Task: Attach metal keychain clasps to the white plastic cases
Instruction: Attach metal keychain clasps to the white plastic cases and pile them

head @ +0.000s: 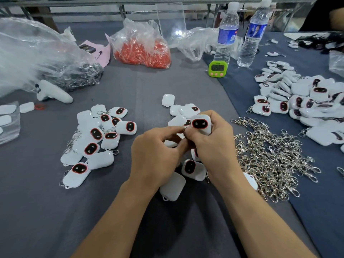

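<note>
My right hand (212,144) grips a white plastic case (201,124) with a red-ringed black window, held upright above the table. My left hand (158,151) pinches at the case's lower left corner, fingertips meeting my right thumb; a small metal clasp part there is mostly hidden by the fingers. Loose white cases (192,169) lie under and around both hands. A pile of cases with clasps fitted (98,138) sits to the left. A heap of silver keychain clasps (270,157) lies to the right.
A large pile of white cases (301,97) fills the far right. Two water bottles (226,32), a green timer (216,68), a bag of red parts (143,47), a big clear bag (37,56) and a white controller (52,92) stand further back. Another person's arm (335,15) shows at top right.
</note>
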Demonstrator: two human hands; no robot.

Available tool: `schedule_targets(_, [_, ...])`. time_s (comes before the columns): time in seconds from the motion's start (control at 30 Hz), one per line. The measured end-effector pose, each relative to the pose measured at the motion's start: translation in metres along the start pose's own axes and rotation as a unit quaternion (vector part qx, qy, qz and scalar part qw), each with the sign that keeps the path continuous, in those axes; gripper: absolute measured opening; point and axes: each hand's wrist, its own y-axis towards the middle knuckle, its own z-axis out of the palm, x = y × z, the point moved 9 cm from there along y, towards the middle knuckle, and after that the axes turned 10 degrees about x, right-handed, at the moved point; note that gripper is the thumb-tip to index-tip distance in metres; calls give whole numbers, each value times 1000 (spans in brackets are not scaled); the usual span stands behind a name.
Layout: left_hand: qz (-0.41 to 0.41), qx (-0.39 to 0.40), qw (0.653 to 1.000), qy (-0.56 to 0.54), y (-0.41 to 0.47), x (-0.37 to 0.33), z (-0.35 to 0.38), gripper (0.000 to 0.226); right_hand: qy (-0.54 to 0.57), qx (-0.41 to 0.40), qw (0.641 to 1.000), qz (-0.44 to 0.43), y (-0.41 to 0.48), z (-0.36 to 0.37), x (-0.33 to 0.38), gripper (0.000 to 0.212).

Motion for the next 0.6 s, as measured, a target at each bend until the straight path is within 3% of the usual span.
schedule_targets(0.27, [3, -106, 993, 43, -7, -9, -17, 18, -5, -70, 997, -17, -4, -10, 2, 18])
schedule_targets(0.4, [34, -72, 995, 62, -6, -12, -16, 19, 14, -68, 997, -17, -2, -10, 1, 22])
schedule_targets(0.6, [95, -93, 981, 139, -9, -21, -16, 14, 19, -39, 999, -8, 0, -1, -2, 20])
